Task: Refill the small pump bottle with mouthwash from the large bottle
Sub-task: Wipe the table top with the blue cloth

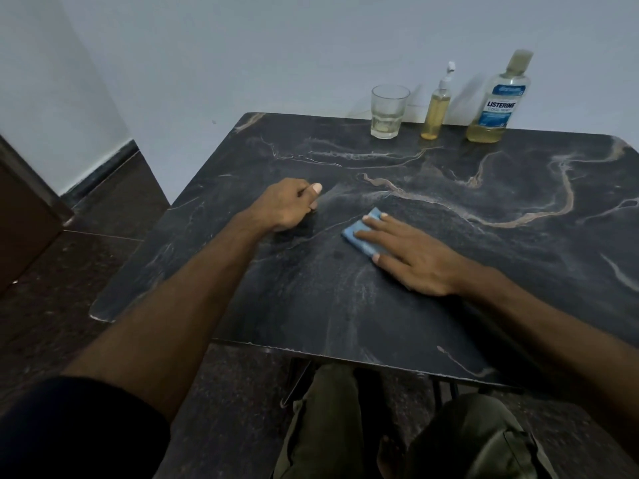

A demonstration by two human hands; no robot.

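pump bottle (436, 110): upright at the far edge of the table, right of centre; cap and white nozzle on; yellow liquid fills most of its body
big bottle (495, 105): just right of the pump bottle, apart from it; upright, capped; blue-and-white Listerine label; yellow liquid only in the bottom part
glass (387, 110): just left of the pump bottle, upright; a little pale liquid at the bottom; the three stand in a row along the far edge by the wall (276, 46)
right hand (411, 252): flat, palm down, near the middle of the table; fingers straight and slightly spread, pressing on the cloth; well apart from the bottles
cloth (359, 233): small, blue, folded; lies on the table under the right fingertips, its left part showing
left hand (288, 209): left of the cloth, resting on the table; fingers curled into a loose fist, thumb tip out to the right; holds nothing that shows
table (449, 202): dark marble-look top with pale veins; near edge over the person's knees
floor (103, 236): dark, at left and below
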